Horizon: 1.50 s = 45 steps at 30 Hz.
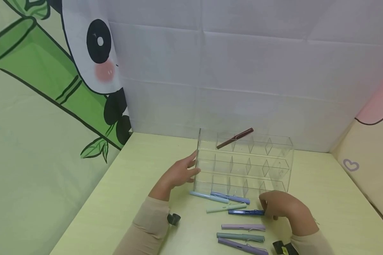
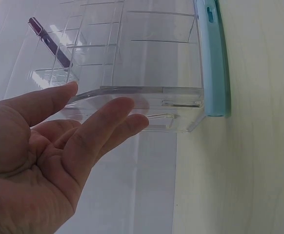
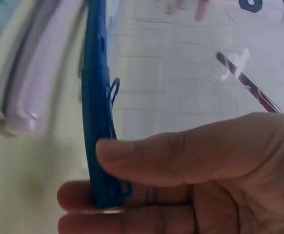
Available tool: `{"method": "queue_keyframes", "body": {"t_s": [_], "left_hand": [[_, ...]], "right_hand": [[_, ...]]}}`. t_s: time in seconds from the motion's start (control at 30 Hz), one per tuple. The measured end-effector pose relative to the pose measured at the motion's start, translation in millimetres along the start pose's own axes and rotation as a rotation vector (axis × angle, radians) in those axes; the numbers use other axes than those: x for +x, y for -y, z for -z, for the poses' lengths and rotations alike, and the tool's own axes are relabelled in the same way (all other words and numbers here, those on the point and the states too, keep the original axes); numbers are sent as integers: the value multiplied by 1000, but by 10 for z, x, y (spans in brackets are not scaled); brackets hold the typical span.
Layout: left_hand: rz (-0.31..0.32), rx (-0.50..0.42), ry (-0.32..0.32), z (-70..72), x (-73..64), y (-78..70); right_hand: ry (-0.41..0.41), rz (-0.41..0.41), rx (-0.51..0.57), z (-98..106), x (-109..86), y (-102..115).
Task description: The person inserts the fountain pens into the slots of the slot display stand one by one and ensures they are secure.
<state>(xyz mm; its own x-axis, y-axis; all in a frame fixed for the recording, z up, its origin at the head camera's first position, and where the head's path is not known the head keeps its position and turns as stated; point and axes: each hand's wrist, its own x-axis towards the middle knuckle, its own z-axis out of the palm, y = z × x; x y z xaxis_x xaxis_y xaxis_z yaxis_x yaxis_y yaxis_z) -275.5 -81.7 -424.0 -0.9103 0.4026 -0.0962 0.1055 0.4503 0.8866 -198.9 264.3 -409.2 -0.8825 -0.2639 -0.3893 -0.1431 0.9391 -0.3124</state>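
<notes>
A clear plastic organizer (image 1: 239, 166) with rows of compartments stands toward the back of the table. My left hand (image 1: 179, 173) rests at its left side, fingers extended along the side wall in the left wrist view. With thumb and fingers, my right hand (image 1: 282, 206) pinches the capped end of a dark blue pen (image 1: 245, 212) in front of the organizer; the thumb (image 3: 132, 158) lies across its cap near the clip. A dark red pen (image 1: 235, 138) leans in the back row.
Before the organizer lie a light blue pen (image 1: 209, 197), a periwinkle pen (image 1: 231, 197) and a pale green pen (image 1: 226, 208). Nearer the front are a lilac pen (image 1: 242, 227), a grey-green pen (image 1: 240, 237) and a purple pen (image 1: 242, 246). A cloth backdrop (image 1: 242, 78) hangs behind the table.
</notes>
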Motion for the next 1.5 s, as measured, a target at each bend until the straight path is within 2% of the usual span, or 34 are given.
{"method": "queue_keyframes", "body": {"t_s": [0.13,0.3,0.53,0.73,1.0,1.23,1.37,1.5], "left_hand": [[-2,-3,3,9,-17,-12],[0,-3,7,19,-38,-13],[3,5,7,25,-41,14],[6,-8,4,23,-6,28],[15,-31,5,6,29,30],[12,-29,-3,15,15,35],[-1,-32,3,7,16,34],[2,-21,4,7,17,11]], "right_hand": [[17,24,127,104,-100,-51],[8,91,185,219,-212,-95],[-139,184,115,340,-296,-65],[-225,253,110,409,-280,-25],[-241,311,128,394,-222,52],[-263,322,105,355,-177,99],[-287,336,113,381,-181,31],[-356,350,175,474,-167,-82]]}}
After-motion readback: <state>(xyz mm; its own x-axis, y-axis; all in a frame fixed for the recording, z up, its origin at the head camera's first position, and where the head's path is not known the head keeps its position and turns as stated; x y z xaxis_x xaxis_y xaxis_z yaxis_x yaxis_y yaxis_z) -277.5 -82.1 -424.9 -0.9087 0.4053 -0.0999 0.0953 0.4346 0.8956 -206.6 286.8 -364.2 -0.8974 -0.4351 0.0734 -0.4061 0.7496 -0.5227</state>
